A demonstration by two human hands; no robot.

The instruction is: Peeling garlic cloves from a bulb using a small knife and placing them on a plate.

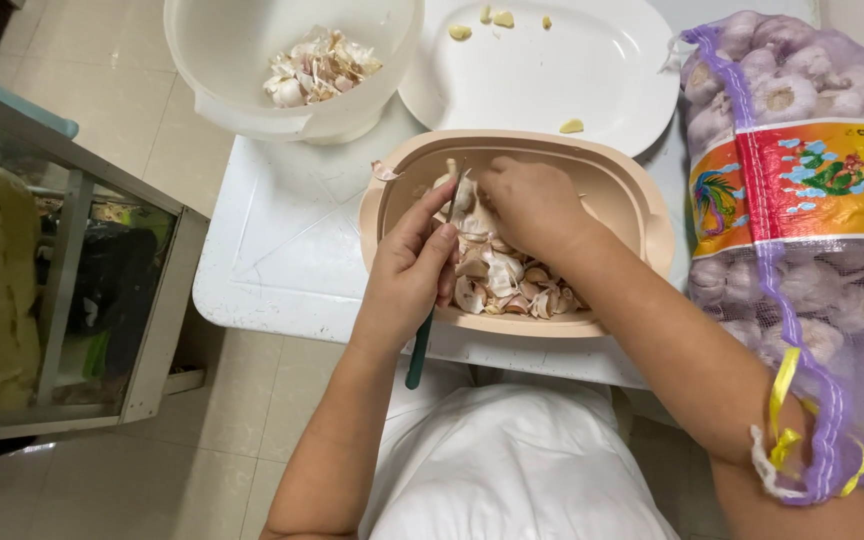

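White table [282, 250] over a tiled floor, we're looking down. Nearest, our left hand [407, 280] is curled round a green-handled knife [420, 350], right hand [532, 205] pinching a garlic clove [457, 190] w/ fingertips, both in the beige tub [632, 200]. Net garlic sack [802, 230] at 3 o'clock. White bowl [242, 80] of peels at 11, white tray [602, 70] at 12.
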